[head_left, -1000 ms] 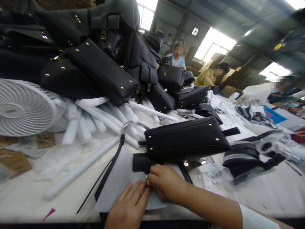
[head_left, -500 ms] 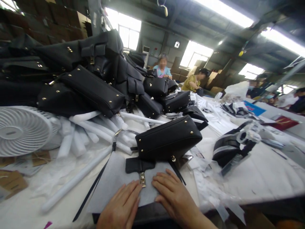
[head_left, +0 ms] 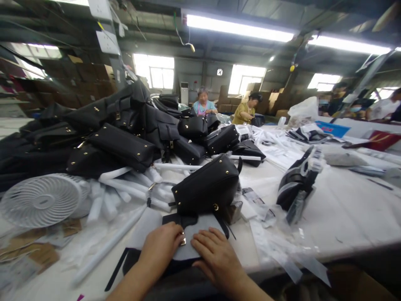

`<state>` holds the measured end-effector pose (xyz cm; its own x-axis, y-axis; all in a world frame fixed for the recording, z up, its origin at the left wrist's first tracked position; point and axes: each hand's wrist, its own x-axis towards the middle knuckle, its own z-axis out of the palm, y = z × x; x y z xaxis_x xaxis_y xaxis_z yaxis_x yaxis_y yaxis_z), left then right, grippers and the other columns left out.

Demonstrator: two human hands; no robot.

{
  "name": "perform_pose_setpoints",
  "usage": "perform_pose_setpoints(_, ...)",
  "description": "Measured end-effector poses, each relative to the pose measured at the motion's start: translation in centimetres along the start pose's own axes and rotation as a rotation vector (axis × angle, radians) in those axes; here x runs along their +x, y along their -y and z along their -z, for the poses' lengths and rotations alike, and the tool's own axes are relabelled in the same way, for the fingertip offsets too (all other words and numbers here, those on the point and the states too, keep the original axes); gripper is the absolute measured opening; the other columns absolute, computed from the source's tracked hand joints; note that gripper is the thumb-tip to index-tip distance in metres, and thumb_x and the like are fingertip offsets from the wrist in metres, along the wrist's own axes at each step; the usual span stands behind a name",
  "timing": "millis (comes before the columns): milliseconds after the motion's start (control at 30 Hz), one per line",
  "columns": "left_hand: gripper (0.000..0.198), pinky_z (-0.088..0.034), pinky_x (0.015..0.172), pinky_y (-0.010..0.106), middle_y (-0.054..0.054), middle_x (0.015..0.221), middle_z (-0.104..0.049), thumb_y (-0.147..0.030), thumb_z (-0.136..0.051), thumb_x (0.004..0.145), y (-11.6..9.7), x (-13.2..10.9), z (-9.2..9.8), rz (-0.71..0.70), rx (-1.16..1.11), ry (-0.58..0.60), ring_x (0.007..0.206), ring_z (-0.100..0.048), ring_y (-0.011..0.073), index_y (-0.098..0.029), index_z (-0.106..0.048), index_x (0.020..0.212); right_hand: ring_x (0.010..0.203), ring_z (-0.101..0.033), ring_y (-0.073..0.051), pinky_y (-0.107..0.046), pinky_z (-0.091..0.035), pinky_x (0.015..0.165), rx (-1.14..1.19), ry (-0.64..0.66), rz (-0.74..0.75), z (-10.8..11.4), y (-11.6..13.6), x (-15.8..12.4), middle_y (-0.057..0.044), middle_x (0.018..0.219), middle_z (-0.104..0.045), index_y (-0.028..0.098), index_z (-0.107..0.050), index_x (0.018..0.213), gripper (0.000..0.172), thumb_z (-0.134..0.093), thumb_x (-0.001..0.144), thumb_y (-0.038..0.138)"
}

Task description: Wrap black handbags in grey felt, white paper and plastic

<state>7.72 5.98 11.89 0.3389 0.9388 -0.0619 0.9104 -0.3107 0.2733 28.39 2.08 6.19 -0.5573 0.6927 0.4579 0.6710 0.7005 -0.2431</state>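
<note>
A black handbag [head_left: 206,186] with gold studs on its base lies tipped over in front of me, its flap side toward me. A grey protective sheet [head_left: 203,221] covers part of the bag's near panel. My left hand [head_left: 161,246] has its fingers bent and closed at the gold clasp [head_left: 183,241] on the bag's strap tab, hiding part of it. My right hand [head_left: 217,253] lies flat on the sheet just right of the clasp, fingers stretched out. A loose black strap [head_left: 116,269] pokes out at the lower left.
A heap of black handbags [head_left: 125,146] rises at the left behind white foam tubes [head_left: 109,205]. A white fan [head_left: 42,200] stands at the left. A wrapped black bag [head_left: 294,182] sits at the right. Two co-workers [head_left: 203,104] work across the table.
My left hand has gone from lying flat to closing at the clasp. My right hand stays flat on the sheet. The view has tilted upward and levelled.
</note>
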Motion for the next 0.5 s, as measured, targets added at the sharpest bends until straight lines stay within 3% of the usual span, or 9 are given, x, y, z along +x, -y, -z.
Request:
perform_pose_setpoints(200, 0.019, -0.043, 0.066, 0.028, 0.004, 0.085, -0.071, -0.023, -0.049, 0.090, -1.0, 0.5, -0.9, 0.037, 0.082, 0.009, 0.082, -0.069, 0.0219, -0.021, -0.067, 0.084, 0.117, -0.060, -0.031, -0.052, -0.044, 0.105, 0.041, 0.026, -0.025, -1.2, -0.2, -0.8, -0.010, 0.127, -0.066, 0.019, -0.057, 0.128, 0.042, -0.059, 0.093, 0.042)
perform_pose_setpoints(300, 0.018, -0.043, 0.069, 0.027, 0.002, 0.090, -0.070, -0.023, -0.047, 0.092, -0.9, 0.1, -1.0, 0.040, 0.078, 0.003, 0.085, -0.068, 0.0193, -0.023, -0.065, 0.088, 0.113, -0.063, -0.030, -0.051, -0.045, 0.105, 0.114, -0.003, 0.023, 0.2, -0.2, -0.7, -0.010, 0.124, -0.068, 0.020, -0.057, 0.129, 0.048, -0.061, 0.091, 0.050)
perform_pose_setpoints(367, 0.018, -0.043, 0.071, 0.026, 0.000, 0.092, -0.069, -0.024, -0.046, 0.093, -0.8, -0.2, -0.8, 0.037, 0.066, -0.005, 0.087, -0.067, 0.0176, -0.024, -0.064, 0.090, 0.110, -0.065, -0.026, -0.046, -0.047, 0.104, 0.161, -0.146, 0.035, 2.5, -0.9, -0.2, -0.009, 0.120, -0.070, 0.023, -0.056, 0.129, 0.043, -0.060, 0.093, 0.046)
perform_pose_setpoints(433, 0.019, -0.044, 0.073, 0.025, -0.001, 0.094, -0.069, -0.025, -0.045, 0.094, -0.5, -0.5, -0.7, 0.034, 0.049, -0.016, 0.088, -0.067, 0.0162, -0.026, -0.064, 0.092, 0.113, -0.063, -0.024, -0.044, -0.047, 0.105, 0.124, -0.382, -0.039, 5.5, -2.6, 0.7, -0.008, 0.121, -0.069, 0.027, -0.054, 0.132, 0.037, -0.057, 0.097, 0.034)
perform_pose_setpoints(500, 0.020, -0.045, 0.075, 0.025, -0.001, 0.095, -0.069, -0.023, -0.044, 0.095, -0.1, -0.8, -1.1, 0.037, 0.035, -0.029, 0.088, -0.067, 0.0151, -0.026, -0.064, 0.094, 0.126, -0.055, -0.027, -0.048, -0.043, 0.109, 0.010, -0.577, -0.183, 8.6, -5.2, 2.0, -0.010, 0.132, -0.062, 0.030, -0.047, 0.141, 0.047, -0.058, 0.095, 0.027)
